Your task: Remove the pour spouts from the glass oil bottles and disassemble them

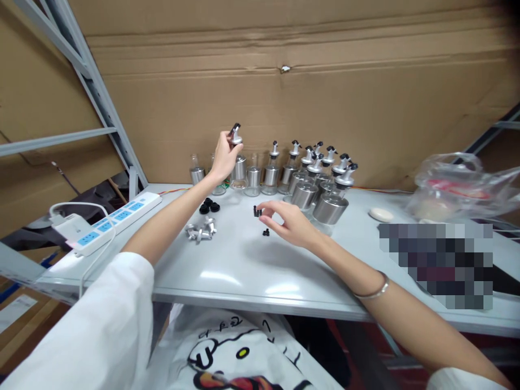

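My left hand (pixel 226 156) is raised at the back of the table, closed around the neck of a glass oil bottle (pixel 239 168) with a steel sleeve. Its silver and black pourer (pixel 236 135) sticks up above the fingers. The bottle's base looks slightly lifted or tilted. My right hand (pixel 286 221) is low over the table, thumb and forefinger curved and apart, their tips right at some small black parts (pixel 257 212). Whether they touch these I cannot tell. More tiny black pieces (pixel 266 232) lie just in front.
Several bottles with pourers (pixel 314 189) stand at the back right; bottles without pourers (pixel 253 179) are further left. Black caps (pixel 208 206) and silver pourer parts (pixel 202 230) lie left of centre. A power strip (pixel 117 223), a white oval object (pixel 381 215) and a plastic bag (pixel 459 189) are toward the sides.
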Tool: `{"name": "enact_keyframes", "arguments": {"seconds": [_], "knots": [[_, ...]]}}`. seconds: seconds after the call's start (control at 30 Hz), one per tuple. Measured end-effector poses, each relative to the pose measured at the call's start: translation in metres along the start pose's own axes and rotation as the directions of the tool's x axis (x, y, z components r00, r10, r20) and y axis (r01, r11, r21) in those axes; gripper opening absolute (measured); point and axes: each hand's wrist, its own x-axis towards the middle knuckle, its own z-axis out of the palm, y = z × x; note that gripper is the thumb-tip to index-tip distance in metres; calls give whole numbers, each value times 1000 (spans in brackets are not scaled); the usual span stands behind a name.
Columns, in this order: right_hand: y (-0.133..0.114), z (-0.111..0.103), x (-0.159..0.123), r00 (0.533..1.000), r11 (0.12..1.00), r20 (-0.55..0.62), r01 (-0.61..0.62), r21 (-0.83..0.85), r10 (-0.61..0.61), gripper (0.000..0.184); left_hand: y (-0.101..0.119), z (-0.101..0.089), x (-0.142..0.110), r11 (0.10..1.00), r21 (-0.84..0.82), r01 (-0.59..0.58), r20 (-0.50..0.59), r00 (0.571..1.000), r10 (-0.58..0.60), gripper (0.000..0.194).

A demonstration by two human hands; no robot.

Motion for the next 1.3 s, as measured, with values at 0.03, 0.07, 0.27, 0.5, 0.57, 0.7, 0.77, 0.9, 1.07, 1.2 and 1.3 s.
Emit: {"name": "enact_keyframes", "arguments": {"seconds": [0.03,0.07,0.27,0.5,0.57,0.7,0.77,0.9,1.07,1.2,1.3], "knots": [[-1,0,0,998,997,-29,-49,51,51,26,7,-5,-5,999,-24,-41,2,999,41,31],[-2,-1,0,993,991,-64,-88,101,95,27,14,-9,-13,997,-48,-68,1,998,68,31],[-8,-2,1,944,941,-267,-103,322,195,29,51,-27,-85,971,-237,-27,162,984,67,29],[-19,5,-3,955,910,-255,-30,415,148,36,79,-35,-160,897,-421,137,437,897,68,39],[-22,7,-3,954,913,-279,14,409,111,36,81,-34,-167,881,-452,138,443,892,87,41],[-29,5,-3,945,929,-322,70,365,55,33,81,-32,-168,835,-518,186,465,881,92,47],[-32,3,-2,947,932,-321,101,348,18,30,81,-33,-167,801,-552,230,473,878,74,48],[-34,-1,-1,960,941,-278,128,312,-38,28,80,-36,-164,773,-532,345,556,831,12,50],[-37,1,-1,976,947,-217,102,303,-36,37,81,-35,-167,755,-535,380,589,808,11,60],[-49,-1,-1,991,907,-124,7,421,50,38,85,-31,-176,736,-573,361,550,835,19,61],[-59,-4,-1,993,843,-24,-84,531,114,37,87,-28,-183,698,-623,353,516,856,28,56]]}}
